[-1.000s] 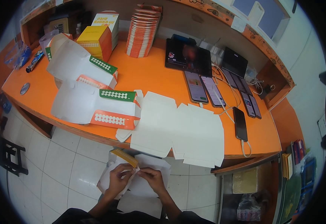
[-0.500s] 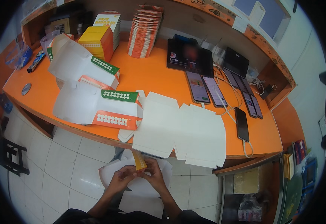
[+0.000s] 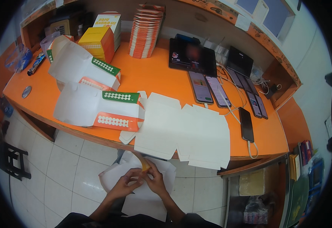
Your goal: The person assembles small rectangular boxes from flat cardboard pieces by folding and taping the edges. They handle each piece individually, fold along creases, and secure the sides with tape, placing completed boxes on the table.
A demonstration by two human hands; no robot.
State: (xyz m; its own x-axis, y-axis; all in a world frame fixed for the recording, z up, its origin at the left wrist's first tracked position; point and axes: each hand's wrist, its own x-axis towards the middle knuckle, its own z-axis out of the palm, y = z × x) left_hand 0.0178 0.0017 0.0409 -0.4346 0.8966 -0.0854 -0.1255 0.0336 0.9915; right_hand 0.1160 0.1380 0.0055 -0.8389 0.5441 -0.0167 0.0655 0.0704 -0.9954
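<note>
A partly folded cardboard box, white inside, lies across my lap below the table's edge. A narrow yellow side panel of it stands up between my hands. My right hand grips this panel from the right, fingers bent around it. From the left, my left hand reaches the panel's near end with curled fingers, its thumb lower down; the exact contact of its fingertips is partly hidden. On the table just beyond lies a flat white box blank.
Two open boxes with green and orange sides stand left on the orange table. Behind are a yellow box and a tall stack of folded cartons. Several phones, a tablet and cables are at right. A black stool stands on the floor.
The yellow panel now leans and shows less of its printed face. My left thumb has moved lower and away from the right hand; the right hand stays at the panel.
</note>
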